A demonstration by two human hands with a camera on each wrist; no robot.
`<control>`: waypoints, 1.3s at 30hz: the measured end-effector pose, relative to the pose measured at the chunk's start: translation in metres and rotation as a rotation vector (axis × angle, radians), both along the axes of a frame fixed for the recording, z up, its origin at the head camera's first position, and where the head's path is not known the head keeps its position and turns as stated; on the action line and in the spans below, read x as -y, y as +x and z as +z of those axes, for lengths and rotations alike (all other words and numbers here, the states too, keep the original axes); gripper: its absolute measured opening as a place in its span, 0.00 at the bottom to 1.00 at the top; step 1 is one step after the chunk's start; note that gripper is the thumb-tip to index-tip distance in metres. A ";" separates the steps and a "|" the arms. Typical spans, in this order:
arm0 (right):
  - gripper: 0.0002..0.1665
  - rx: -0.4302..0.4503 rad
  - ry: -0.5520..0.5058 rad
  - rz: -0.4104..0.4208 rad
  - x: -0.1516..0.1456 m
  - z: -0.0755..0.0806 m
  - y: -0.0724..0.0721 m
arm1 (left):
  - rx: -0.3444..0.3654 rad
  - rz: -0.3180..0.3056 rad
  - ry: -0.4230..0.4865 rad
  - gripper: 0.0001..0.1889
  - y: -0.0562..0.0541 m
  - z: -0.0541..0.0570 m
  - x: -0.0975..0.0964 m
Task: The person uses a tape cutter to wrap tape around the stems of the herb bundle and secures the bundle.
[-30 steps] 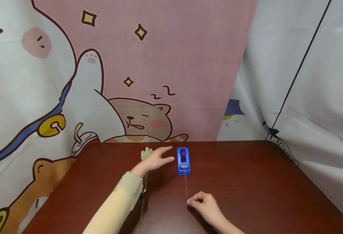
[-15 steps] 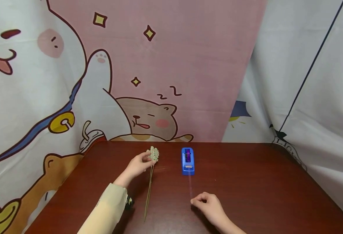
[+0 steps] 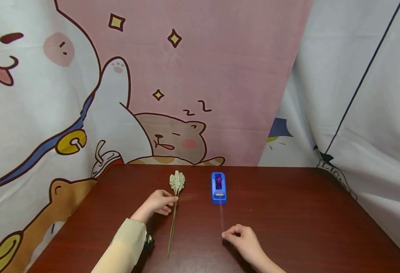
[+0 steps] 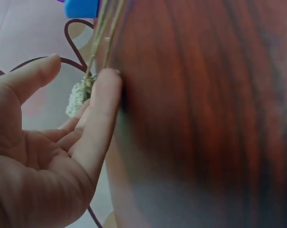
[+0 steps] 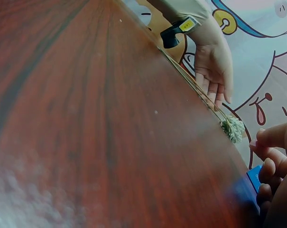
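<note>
My left hand [image 3: 158,203] has slid from the flower head [image 3: 177,182], near the table's far edge, down to the stems [image 3: 172,231] just below it; the fingers lie fairly straight, thumb apart, gripping nothing, and I can't tell whether they touch. My right hand [image 3: 242,240] still pinches the tape [image 3: 221,216], drawn from the blue dispenser [image 3: 218,193] toward the table's near edge. So the stems, left of the tape and apart from it, are within reach but, I judge, not secured.
</note>
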State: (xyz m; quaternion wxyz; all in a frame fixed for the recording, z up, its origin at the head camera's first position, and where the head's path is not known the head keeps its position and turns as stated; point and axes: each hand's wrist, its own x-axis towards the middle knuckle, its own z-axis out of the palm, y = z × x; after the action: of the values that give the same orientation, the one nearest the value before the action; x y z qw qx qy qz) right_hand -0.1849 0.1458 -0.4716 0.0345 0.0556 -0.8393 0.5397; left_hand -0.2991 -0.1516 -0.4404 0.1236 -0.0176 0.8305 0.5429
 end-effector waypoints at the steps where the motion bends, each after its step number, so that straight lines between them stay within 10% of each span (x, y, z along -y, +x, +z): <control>1: 0.07 0.000 -0.001 0.002 0.000 0.000 0.000 | 0.013 -0.003 0.011 0.19 0.000 -0.001 0.000; 39: 0.08 0.010 -0.002 0.001 0.000 0.000 -0.001 | -0.101 -0.031 -0.244 0.18 -0.003 -0.007 -0.014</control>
State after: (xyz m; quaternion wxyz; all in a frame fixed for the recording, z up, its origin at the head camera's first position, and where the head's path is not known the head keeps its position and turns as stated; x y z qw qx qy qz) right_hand -0.1859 0.1457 -0.4720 0.0303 0.0533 -0.8389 0.5409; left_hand -0.3020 -0.1374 -0.4476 0.0868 0.0077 0.8957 0.4360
